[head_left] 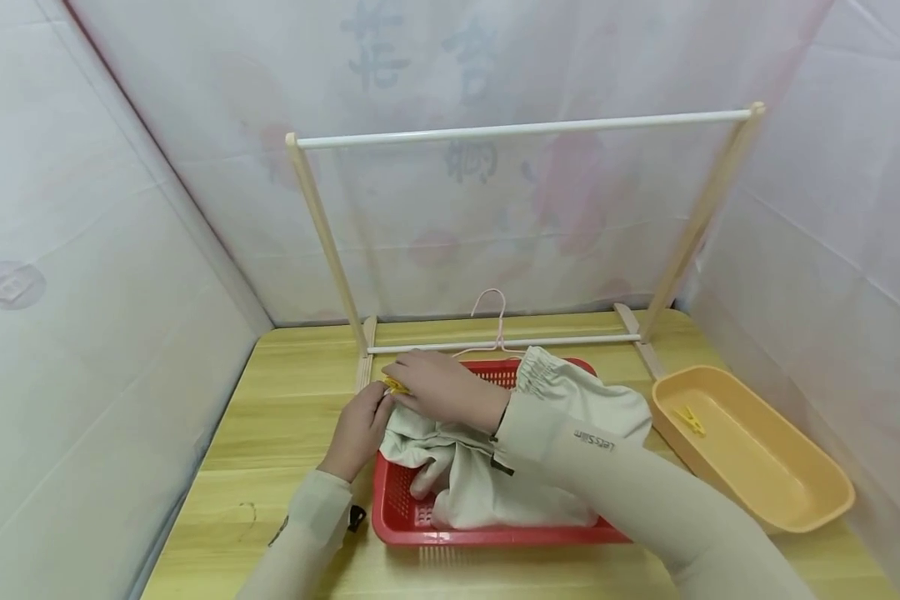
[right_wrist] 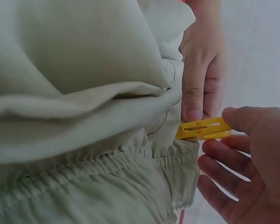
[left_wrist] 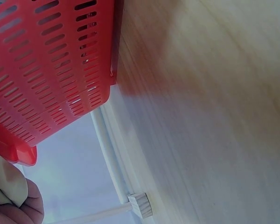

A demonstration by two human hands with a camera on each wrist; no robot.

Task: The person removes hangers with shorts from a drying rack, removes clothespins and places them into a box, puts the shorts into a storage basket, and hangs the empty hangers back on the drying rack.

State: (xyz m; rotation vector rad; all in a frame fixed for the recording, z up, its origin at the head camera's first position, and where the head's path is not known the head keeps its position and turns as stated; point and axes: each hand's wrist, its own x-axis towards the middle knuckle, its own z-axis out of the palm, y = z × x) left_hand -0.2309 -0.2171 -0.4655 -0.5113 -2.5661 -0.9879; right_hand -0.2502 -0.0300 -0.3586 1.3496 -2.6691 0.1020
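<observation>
Head view: your right hand (head_left: 444, 385) pinches a yellow plastic clothespin (head_left: 397, 385) at the sage-green cloth garment (head_left: 487, 492), over the red perforated plastic basket (head_left: 510, 537). Left wrist: left hand (left_wrist: 32, 204) grips that garment. Right wrist: thick waistband gathers (right_wrist: 179, 161) could make the clothespin slip.

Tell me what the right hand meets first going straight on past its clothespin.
Probably the pale garment, at the tip of the yellow clothespin; the left hand lies close beside that line, depth unclear.
</observation>
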